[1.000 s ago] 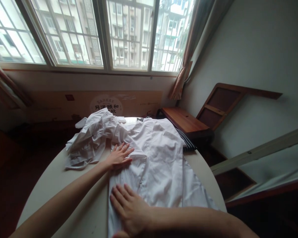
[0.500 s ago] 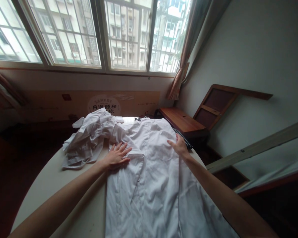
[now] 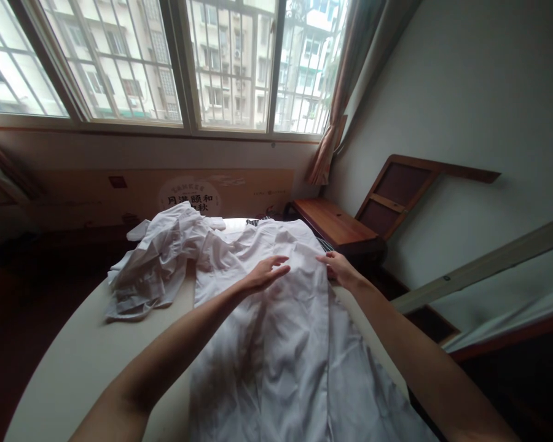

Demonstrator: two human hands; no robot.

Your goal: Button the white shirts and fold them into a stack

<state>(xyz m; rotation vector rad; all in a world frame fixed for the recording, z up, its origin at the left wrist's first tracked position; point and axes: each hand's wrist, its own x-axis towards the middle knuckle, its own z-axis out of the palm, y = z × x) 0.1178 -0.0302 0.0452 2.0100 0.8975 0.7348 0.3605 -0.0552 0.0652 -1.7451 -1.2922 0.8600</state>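
A white shirt [image 3: 281,344] lies spread lengthwise on a round pale table [image 3: 74,368]. My left hand [image 3: 263,275] rests on the shirt's upper middle, fingers stretched out and pointing right. My right hand [image 3: 340,269] lies at the shirt's upper right edge, fingers extended toward the left hand. The two hands are a short gap apart. Neither holds anything. A crumpled white garment [image 3: 159,264] is heaped on the table to the left of the shirt.
A dark striped cloth [image 3: 325,244] peeks out beyond the shirt's far right edge. A wooden bench [image 3: 338,224] and a leaning wooden frame [image 3: 396,190] stand at the right wall. A printed cardboard panel [image 3: 188,193] lines the wall under the barred window.
My left hand has moved from the shirt's left edge to its upper middle. My right hand shifted slightly inward at the upper right. The view has drifted a little.
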